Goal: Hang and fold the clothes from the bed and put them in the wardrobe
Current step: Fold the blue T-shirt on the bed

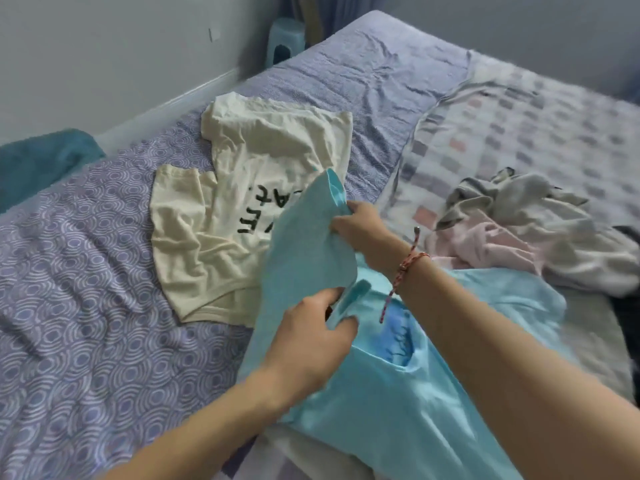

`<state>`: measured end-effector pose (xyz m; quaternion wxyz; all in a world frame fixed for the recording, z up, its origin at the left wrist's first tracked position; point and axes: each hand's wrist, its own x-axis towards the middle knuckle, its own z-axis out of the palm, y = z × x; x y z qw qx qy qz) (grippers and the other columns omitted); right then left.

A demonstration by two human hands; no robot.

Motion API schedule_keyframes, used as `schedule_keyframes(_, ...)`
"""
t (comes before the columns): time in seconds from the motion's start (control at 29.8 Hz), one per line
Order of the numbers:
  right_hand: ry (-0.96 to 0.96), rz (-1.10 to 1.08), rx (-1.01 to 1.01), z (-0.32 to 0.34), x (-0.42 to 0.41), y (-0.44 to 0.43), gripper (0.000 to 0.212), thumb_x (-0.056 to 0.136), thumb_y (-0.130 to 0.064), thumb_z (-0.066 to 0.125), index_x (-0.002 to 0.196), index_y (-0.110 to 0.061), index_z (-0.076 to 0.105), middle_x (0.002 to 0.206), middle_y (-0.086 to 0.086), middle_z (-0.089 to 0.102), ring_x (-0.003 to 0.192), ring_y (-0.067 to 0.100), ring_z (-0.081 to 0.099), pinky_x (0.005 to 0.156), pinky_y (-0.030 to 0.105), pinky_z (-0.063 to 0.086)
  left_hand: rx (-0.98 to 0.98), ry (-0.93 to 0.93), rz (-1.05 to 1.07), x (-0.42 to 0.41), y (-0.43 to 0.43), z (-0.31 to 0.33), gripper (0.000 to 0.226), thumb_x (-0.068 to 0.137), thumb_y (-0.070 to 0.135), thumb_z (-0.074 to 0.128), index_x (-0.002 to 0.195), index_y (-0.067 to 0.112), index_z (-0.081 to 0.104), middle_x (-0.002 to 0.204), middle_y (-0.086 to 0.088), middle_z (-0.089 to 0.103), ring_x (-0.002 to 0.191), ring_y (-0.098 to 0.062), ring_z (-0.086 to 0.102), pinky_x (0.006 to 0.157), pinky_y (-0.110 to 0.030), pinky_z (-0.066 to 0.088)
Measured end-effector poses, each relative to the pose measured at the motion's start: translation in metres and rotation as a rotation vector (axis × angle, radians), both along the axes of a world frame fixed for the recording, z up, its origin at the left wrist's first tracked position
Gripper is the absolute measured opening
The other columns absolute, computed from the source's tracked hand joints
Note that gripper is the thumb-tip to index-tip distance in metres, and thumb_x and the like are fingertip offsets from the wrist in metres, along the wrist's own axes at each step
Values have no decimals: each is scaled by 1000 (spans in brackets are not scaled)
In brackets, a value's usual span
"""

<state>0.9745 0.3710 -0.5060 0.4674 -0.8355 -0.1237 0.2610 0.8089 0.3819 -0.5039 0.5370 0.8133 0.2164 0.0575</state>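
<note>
left hand point(311, 341): near centre, pinches turquoise shirt point(398, 410) edge
turquoise shirt: near right on bed point(86, 323), flap lifted
right hand point(360, 226): fingers curled on flap's far corner
cream T-shirt point(249, 161): beyond, flat on bed
clothes pile point(519, 223): far right

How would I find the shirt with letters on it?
Find the big purple swirly bedsheet. On it lies a cream shirt, spread flat, just past the turquoise shirt. Only it has big black letters.
</note>
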Motion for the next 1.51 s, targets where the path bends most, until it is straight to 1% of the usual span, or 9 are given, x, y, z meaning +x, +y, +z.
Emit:
schedule_keyframes(0.5,31,-552,207,11,31,-365,30,80,11,45,103,-1,62,78,6,59,69,18,54,61,25,46,98,-45,-475,45,-313,3,24,85,23,40,103,19,55,97,-5,62,91,-23,54,81,-34,42)
schedule_keyframes(0.6,27,-620,131,-20,32,-389,26,83,8,48,102,-4,59,78,5,57,64,13,51,48,13,42,171,117,-566,51,-340,-25,25,89,20,42,114,15,48,112,-8,57,105,-27,51,91,-38,40)
schedule_keyframes(0.71,129,-651,73,-67,23,-397,27,85,-1,58,112,-1,57,86,8,60,78,22,59,65,26,52,168,351,-740,52,-349,-54,22,92,26,46,109,11,47,104,-10,50,105,-29,51,90,-37,42)
schedule_keyframes(0.81,217,-730,83,-95,14,-397,27,83,-16,66,107,-7,56,88,5,63,92,28,63,88,46,51,110,389,-883,45,-335,-58,25,95,30,47,103,8,55,98,-5,47,93,-15,48,87,-32,40)
schedule_keyframes(0.94,132,-759,-2,-90,0,-404,22,85,-27,59,91,-7,50,82,8,60,76,25,55,70,38,46,-68,111,-475,40,-281,-44,15,92,12,56,93,23,67,96,11,64,84,11,57,78,-5,41)
schedule_keyframes(1.07,205,-411,-139,-67,-37,-420,45,86,-38,62,55,-17,36,54,3,37,50,17,36,52,29,27,235,14,61,28,-185,-46,21,84,10,66,103,19,62,104,0,58,98,-15,59,89,-27,45)
schedule_keyframes(1.28,411,-366,-106,-63,-77,-437,27,81,-39,70,85,-12,67,89,3,70,82,17,67,67,28,52,1030,94,-612,-24,-129,-78,109,55,70,59,147,21,25,143,-11,33,128,-27,33,107,-43,22)
schedule_keyframes(1.38,217,-397,-127,-60,-93,-437,15,84,-29,67,87,-15,63,92,2,68,85,19,65,78,38,54,1097,1,-735,-35,-114,-91,108,58,40,78,148,18,23,150,-18,23,144,-21,9,112,-45,8)
schedule_keyframes(1.51,-43,-440,-167,-52,-106,-432,19,92,-27,54,88,-9,58,87,3,64,87,25,60,76,41,48,1135,-95,-628,-42,-105,-93,92,62,3,24,150,21,7,158,-5,-1,145,-17,-1,112,-45,4)
